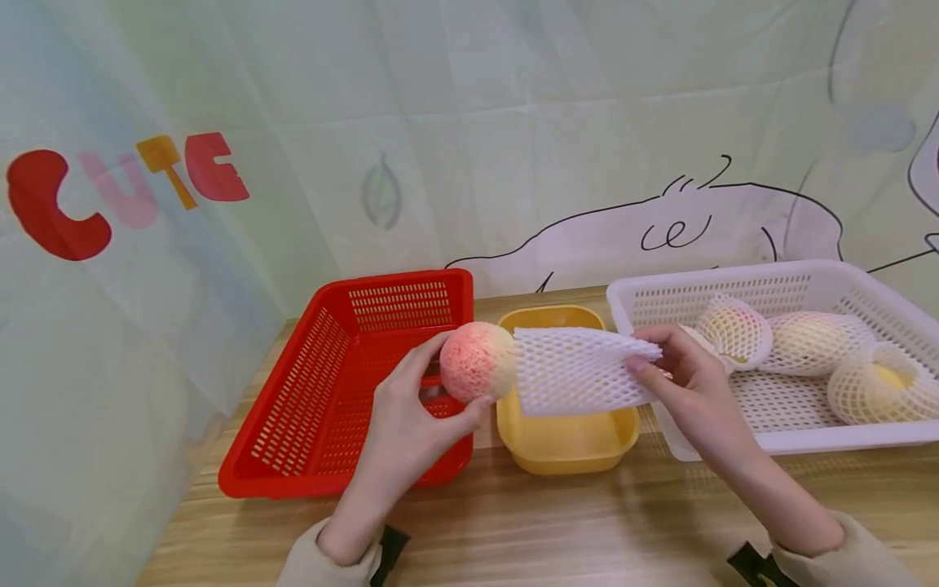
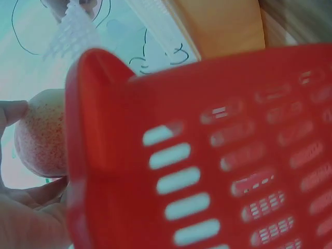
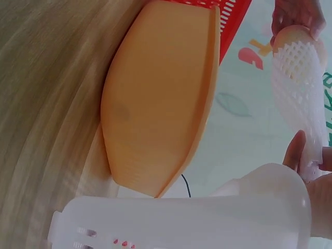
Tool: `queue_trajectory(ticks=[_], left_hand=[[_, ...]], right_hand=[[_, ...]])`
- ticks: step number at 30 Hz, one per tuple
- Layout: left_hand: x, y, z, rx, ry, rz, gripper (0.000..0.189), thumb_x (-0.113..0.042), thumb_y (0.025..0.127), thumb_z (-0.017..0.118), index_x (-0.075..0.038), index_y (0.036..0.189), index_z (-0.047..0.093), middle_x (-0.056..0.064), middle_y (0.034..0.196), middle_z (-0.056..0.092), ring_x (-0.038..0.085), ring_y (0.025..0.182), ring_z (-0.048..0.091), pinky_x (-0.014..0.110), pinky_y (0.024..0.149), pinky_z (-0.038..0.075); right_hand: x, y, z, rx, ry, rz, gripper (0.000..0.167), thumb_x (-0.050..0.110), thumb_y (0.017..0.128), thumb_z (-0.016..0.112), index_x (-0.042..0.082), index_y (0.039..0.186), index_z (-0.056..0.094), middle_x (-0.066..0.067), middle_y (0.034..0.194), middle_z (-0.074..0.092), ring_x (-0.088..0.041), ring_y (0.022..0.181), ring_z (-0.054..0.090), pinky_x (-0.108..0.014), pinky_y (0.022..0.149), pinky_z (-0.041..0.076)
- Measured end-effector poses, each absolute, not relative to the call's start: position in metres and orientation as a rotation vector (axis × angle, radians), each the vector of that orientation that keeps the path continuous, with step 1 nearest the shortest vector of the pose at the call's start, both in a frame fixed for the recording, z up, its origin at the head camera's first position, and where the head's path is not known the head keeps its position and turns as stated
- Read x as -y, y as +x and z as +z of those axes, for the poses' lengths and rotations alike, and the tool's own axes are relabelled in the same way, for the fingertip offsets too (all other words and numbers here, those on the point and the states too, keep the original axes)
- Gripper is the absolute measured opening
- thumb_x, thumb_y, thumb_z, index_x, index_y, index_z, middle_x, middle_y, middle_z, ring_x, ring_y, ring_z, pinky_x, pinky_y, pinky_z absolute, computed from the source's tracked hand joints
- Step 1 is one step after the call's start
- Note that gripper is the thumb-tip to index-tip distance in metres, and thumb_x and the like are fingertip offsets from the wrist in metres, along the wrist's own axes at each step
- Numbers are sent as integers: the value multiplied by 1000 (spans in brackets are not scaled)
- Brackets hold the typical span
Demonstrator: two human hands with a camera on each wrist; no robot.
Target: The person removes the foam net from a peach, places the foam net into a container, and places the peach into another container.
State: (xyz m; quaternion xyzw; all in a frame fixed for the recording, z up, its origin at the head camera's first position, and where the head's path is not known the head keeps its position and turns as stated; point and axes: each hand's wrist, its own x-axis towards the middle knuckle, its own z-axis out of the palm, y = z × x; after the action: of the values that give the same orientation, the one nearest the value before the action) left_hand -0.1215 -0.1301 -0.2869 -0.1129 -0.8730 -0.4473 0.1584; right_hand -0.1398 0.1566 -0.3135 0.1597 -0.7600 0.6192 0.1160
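Observation:
My left hand (image 1: 411,416) grips a pink and pale-yellow peach (image 1: 473,363) between thumb and fingers, above the right side of the red basket (image 1: 293,481). Pinched in my right hand (image 1: 693,383) is the gathered end of a white foam net sleeve (image 1: 579,371). The sleeve's wide mouth lies right at the peach's right side, over the yellow bin (image 1: 568,456). In the right wrist view the net (image 3: 301,104) overlaps part of the peach (image 3: 290,36). The left wrist view shows the peach (image 2: 41,135) partly hidden behind the red basket's corner.
A white basket (image 1: 829,444) on the right holds several fruits in foam nets, among them a netted fruit (image 1: 810,342) near its middle. All three containers stand on a wooden table (image 1: 543,530). Behind them hangs a printed cloth (image 1: 469,139).

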Motion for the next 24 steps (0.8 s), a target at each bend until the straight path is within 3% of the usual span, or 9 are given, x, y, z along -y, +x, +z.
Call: queue_trajectory(ticks=[8,15,24], left_hand=[[143,-121,-275,2507,-215,-1245,70,-28,73,83,-21,135,49,-1,127,58,17,108,59,34,83,59],[153,-121,-269,2506,-176,-1201,70,-29,74,82,-20,135,49,0,128,57,18,107,59,36,84,58],[161,-125,-268,2536,-124,-1185,69,-29,76,81,-17,136,49,2,127,57,20,108,58,37,85,58]], right_hand=[[-150,-146,-326,2323,525,1417,20,6,90,64,6,110,59,-2,103,63,-1,89,61,-13,76,54],[-138,-148,-333,2378,632,927,20,-2,83,69,4,101,65,-5,91,68,-10,76,61,-20,63,55],[-123,-147,-329,2536,568,802,26,4,88,65,2,113,62,-6,80,64,-12,65,51,-23,56,45]])
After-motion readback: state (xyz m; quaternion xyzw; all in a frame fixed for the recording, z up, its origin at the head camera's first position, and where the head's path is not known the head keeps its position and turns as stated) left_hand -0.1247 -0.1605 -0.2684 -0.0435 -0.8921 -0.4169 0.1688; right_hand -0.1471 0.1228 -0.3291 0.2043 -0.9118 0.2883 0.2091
